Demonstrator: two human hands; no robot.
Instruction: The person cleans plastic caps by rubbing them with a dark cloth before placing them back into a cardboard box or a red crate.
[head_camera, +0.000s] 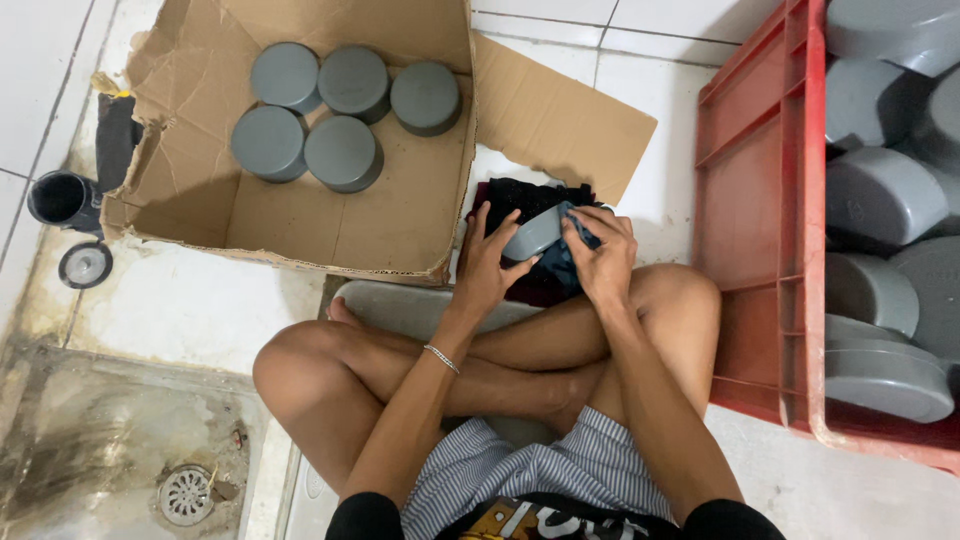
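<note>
The person sits cross-legged on a white tiled floor (200, 300), and both hands meet just in front of the knees. The left hand (487, 262) is closed around the near side of a round grey plastic pipe cap (533, 234), fingers spread over its rim and thumb under it. The right hand (603, 255) presses a dark blue cloth (562, 262) against the cap's other side, fingers curled over the fabric. The cap lies between the two hands, tilted, its flat face turned up and to the left; both hands touch it, with the left bearing more of its weight, as far as one can judge. Beneath it sits a bundle of black and dark red cloth (520, 195).

Ahead and to the left, well apart from the hands, an open brown cardboard box (330, 225) with torn flaps holds five matching grey caps (343, 152), standing closed end up in a tight cluster at its far end. To the right, just beside the right knee, a red plastic crate (760, 200) is heaped with more grey caps (880, 195) lying at mixed angles. No label shows on box or crate from here. At the far left stand a short black pipe piece (62, 198) and a round metal drain cover (85, 264); a floor drain (186, 494) sits in a stained patch nearer the person.
</note>
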